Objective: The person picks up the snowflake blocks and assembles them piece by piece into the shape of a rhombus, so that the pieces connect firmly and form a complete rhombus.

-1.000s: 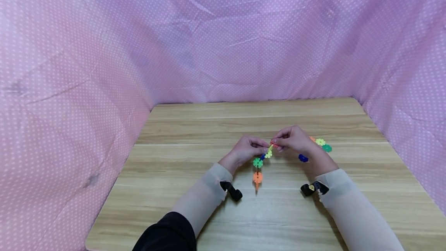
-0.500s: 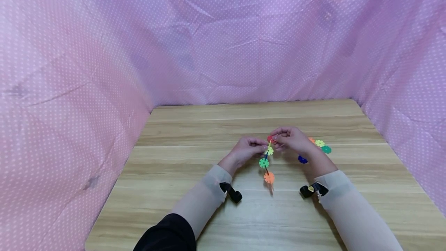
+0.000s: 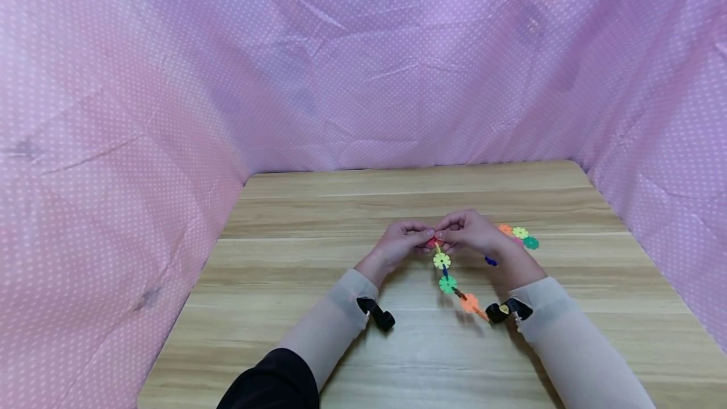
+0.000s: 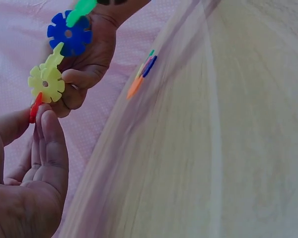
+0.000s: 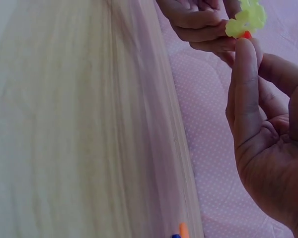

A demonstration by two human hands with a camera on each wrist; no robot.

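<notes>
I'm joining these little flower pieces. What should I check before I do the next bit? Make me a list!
1. Left hand pinching the red piece: ok.
2. Right hand gripping it too: cannot tell, its grip is hidden.
3. Red piece touching the yellow piece: ok.
4. Red piece pushed in all the way: cannot tell.
5. Orange end piece clear of the right wrist camera: cannot tell; they look very close.
6. Spare pieces nearby: ok, beside the right hand.
</notes>
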